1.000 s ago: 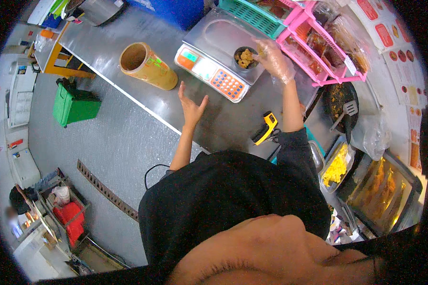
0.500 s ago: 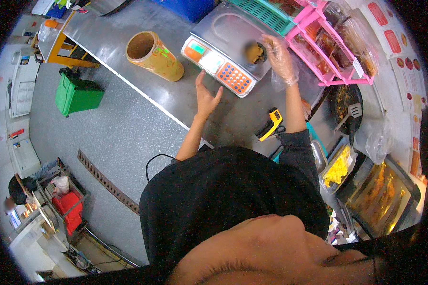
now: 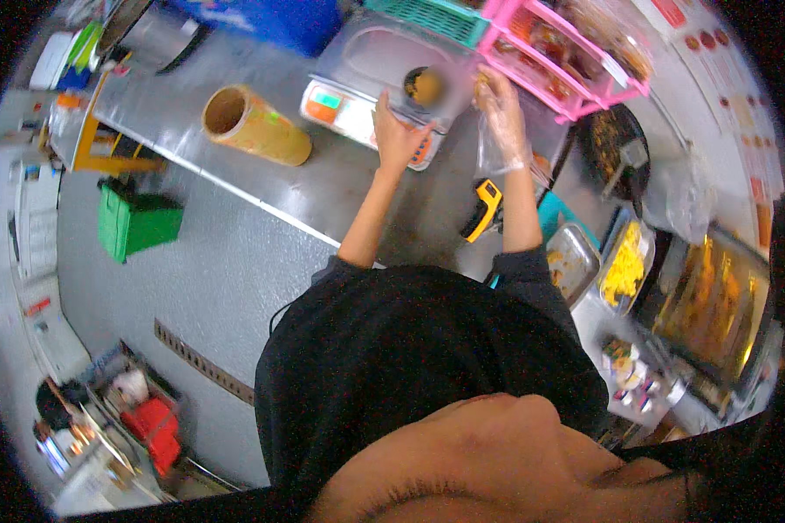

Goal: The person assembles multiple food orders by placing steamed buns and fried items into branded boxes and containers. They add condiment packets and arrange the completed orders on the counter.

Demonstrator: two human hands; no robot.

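An electronic scale (image 3: 340, 109) with an orange-and-white front panel stands on the metal counter. On its plate is a small dark bowl (image 3: 416, 85) holding yellowish food, partly blurred. My bare left hand (image 3: 396, 139) is over the scale's keypad, thumb and fingers apart, close to the near side of the bowl; it holds nothing. My right hand (image 3: 502, 113), in a loose clear plastic glove, is raised at the right of the scale. Its fingers are drawn together near a small yellowish spot at the tips, too small to name.
A yellow cardboard tube (image 3: 270, 135) lies left of the scale. A pink rack (image 3: 576, 100) and green basket (image 3: 436, 22) stand behind. Nearer are a yellow-black infrared thermometer (image 3: 482, 212), a metal tray (image 3: 576, 261), a tray of yellow food (image 3: 624, 266) and a dark pan (image 3: 615, 148).
My left hand has moved right and forward, from the scale's front edge to over its keypad by the bowl. The right hand's fingers have come away from the bowl. The whole view has shifted.
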